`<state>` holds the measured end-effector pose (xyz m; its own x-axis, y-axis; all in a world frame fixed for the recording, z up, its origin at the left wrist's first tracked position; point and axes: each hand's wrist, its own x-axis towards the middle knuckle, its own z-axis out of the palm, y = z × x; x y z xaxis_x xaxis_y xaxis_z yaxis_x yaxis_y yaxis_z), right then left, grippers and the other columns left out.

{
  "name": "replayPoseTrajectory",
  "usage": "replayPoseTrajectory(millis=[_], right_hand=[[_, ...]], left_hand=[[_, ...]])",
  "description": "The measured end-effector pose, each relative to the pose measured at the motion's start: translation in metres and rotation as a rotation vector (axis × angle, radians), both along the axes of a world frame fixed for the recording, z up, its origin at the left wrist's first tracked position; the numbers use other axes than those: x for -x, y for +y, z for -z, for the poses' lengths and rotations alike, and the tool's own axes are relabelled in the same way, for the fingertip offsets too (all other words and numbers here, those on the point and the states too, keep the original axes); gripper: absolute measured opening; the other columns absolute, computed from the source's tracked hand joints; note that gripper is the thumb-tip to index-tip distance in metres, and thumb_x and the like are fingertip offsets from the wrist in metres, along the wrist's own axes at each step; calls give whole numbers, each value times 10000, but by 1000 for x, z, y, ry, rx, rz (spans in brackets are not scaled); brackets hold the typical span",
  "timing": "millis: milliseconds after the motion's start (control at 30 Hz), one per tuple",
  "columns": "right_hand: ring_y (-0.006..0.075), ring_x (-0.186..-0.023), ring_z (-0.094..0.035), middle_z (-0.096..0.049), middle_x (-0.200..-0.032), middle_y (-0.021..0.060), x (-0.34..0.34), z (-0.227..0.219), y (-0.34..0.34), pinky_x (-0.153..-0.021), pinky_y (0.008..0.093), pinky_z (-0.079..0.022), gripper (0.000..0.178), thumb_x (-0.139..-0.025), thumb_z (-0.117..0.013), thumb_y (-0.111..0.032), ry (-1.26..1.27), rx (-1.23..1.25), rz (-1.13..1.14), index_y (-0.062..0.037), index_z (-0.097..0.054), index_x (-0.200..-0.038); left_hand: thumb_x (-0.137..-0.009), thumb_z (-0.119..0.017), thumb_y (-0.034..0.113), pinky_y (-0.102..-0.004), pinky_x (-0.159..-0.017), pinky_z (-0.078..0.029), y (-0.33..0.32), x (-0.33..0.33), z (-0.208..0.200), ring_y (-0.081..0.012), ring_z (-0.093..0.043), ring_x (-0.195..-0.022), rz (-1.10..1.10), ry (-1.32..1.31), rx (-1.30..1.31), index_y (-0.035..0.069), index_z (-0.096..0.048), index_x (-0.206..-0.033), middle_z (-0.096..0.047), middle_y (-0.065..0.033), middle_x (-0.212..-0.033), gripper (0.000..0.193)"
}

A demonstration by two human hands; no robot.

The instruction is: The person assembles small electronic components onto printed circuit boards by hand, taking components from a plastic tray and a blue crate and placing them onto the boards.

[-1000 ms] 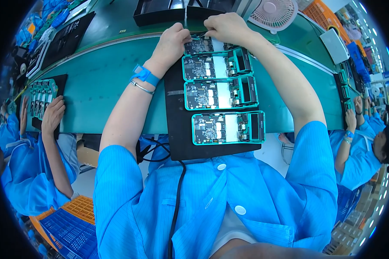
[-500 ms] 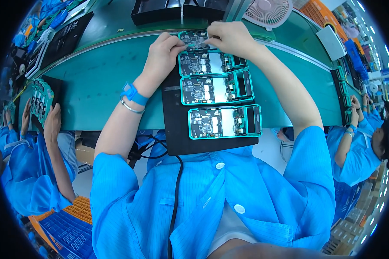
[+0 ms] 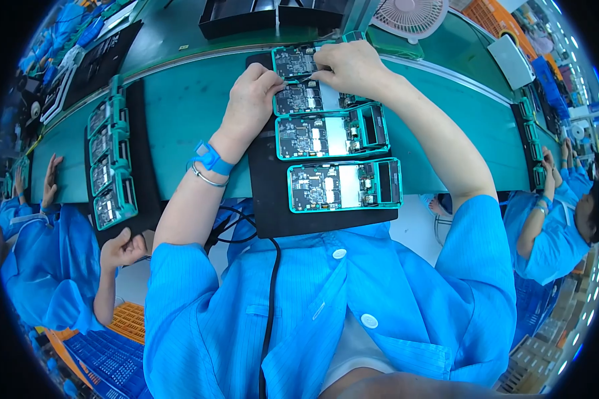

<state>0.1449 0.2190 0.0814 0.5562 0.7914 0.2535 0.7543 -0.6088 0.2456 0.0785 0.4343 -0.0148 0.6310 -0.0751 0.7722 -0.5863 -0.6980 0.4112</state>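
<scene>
Head view: the second green-cased device from the top [image 3: 297, 98] lies in a column of four on a black board [image 3: 267, 189], left hand [image 3: 251, 93] at its left edge, right hand [image 3: 354, 65] over its far edge — fingers of both curled in, any grip impossible to tell. The board overhangs a green bench [image 3: 186, 133] — pale fan [image 3: 409, 18] beyond, a blue-clad co-worker [image 3: 53, 259] on either side.
</scene>
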Motion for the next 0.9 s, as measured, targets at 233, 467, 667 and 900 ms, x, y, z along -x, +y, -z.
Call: replayPoseTrajectory(millis=[233, 467, 667, 900], right_hand=[[270, -797, -707, -705, -893, 68, 5, -4, 3, -689, 411, -545, 247, -914, -701, -331, 30, 33, 34, -84, -697, -910], [268, -780, -707, -709, -881, 66, 5, -2, 4, -684, 413, -544, 232, -903, -725, -317, 42, 12, 27, -90, -678, -918], [270, -790, -708, -713, -887, 64, 5, -1, 3, -689, 414, -546, 234, -905, -727, -323, 22, 15, 30, -97, -674, -934], [273, -842, -722, -721, -917, 68, 8, -3, 6, -727, 418, -564, 229, -907, -711, -325, 35, 27, 29, -102, -694, -959]], left_hand=[[-843, -748, 6, -380, -685, -543, 2, 5, -4, -295, -664, -798, -10, -15, -46, 12, -700, -903, -600, -109, -886, 77], [-839, -746, 1, -376, -689, -550, 2, 4, -4, -292, -668, -802, -14, 1, -53, 12, -700, -902, -601, -108, -886, 79], [-840, -746, 4, -377, -688, -548, 1, 4, -4, -295, -668, -799, -11, 6, -55, 10, -698, -895, -603, -108, -885, 74], [-840, -749, 15, -379, -684, -545, 1, 3, -4, -295, -665, -795, -13, -7, -64, 14, -696, -894, -603, -107, -882, 75]])
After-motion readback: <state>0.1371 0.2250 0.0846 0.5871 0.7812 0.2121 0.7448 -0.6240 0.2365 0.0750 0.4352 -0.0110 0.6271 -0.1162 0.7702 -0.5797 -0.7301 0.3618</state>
